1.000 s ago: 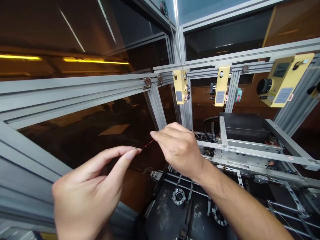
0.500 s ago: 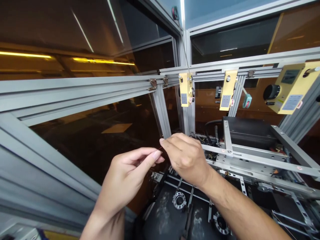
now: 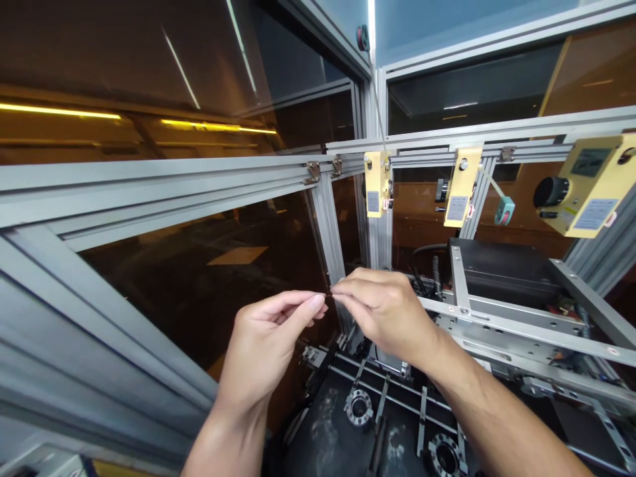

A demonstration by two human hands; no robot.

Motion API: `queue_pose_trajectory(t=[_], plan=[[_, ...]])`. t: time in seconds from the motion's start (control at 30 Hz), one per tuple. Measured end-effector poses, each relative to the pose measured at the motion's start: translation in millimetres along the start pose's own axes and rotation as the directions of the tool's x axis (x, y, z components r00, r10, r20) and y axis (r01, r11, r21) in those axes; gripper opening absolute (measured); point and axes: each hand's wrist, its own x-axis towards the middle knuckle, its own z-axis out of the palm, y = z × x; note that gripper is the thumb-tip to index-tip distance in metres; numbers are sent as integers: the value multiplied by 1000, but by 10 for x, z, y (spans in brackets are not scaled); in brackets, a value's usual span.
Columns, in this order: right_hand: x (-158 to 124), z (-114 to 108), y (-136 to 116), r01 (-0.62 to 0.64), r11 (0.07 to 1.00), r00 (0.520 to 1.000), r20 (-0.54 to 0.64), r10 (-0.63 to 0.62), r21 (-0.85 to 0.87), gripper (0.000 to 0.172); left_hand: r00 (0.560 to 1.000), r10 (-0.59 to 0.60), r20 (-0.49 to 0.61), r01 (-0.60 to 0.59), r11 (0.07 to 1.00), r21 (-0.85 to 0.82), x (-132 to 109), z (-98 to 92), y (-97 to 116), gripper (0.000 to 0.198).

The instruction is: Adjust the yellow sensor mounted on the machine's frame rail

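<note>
A very fine reddish wire (image 3: 328, 295) spans the small gap between my two hands, near the middle of the view. My left hand (image 3: 268, 341) pinches one part of it between thumb and forefinger, the other fingers curled behind. From the right, my right hand (image 3: 390, 308) is closed with its fingertips on the wire, knuckles up. Only a short piece of wire shows; the rest is too thin to follow. Both hands are raised above a black machine bed (image 3: 330, 414) and touch none of its parts.
Yellow tensioner boxes (image 3: 460, 189) hang from an aluminium rail (image 3: 420, 142) at the back. A teal pulley (image 3: 504, 210) sits beside them. Dark tinted panels and aluminium profiles (image 3: 149, 175) enclose the left side. Below are ring-shaped fixtures (image 3: 358, 406) and metal rods; a steel frame (image 3: 527, 324) stands right.
Both hands have shifted slightly right in view. My right hand has turned, its fingertips now level with my left thumb. The whole scene has also moved a little right and down.
</note>
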Motion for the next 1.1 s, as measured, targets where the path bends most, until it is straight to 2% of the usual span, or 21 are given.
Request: queue_pose_trajectory(t=[0.13,0.27,0.33,0.43,0.53,0.73,0.8,0.87,0.9,0.97,1.03,1.1], plan=[[-36,-25,60,-63,990,997,35,68,-126,25,1000,-6,5,6,999,44,32,39,-27,16],[-82,-20,64,-76,986,981,165,100,-150,24,995,95,30,-99,981,169,15,99,-15,16],[-93,-20,59,-89,980,976,179,121,-177,27,991,132,38,-137,971,198,-2,131,-11,16],[-99,-26,58,-86,966,986,119,118,-245,26,986,167,11,-166,963,213,-10,175,-18,14],[-101,-28,70,-28,956,995,83,55,-292,23,983,185,5,-181,959,219,14,202,-36,13],[-100,7,120,-41,972,999,-26,36,-231,23,994,111,-4,-110,988,112,39,197,-51,13],[-32,22,162,-38,980,995,-97,19,-197,22,993,118,-2,-118,989,84,93,227,-19,14],[129,26,236,-62,988,964,-264,23,-140,20,975,201,-90,-196,979,63,275,306,72,16],[250,22,284,-87,992,930,-364,49,-88,18,948,270,-170,-265,963,50,435,365,150,17],[563,-6,395,-143,985,838,-517,174,99,14,839,426,-338,-445,895,22,897,509,384,21],[928,-54,507,-181,924,764,-544,348,337,11,739,548,-391,-601,799,-16,1489,657,706,25],[1277,-112,613,-196,837,722,-502,476,511,9,702,626,-340,-675,736,-39,2075,775,1065,27]])
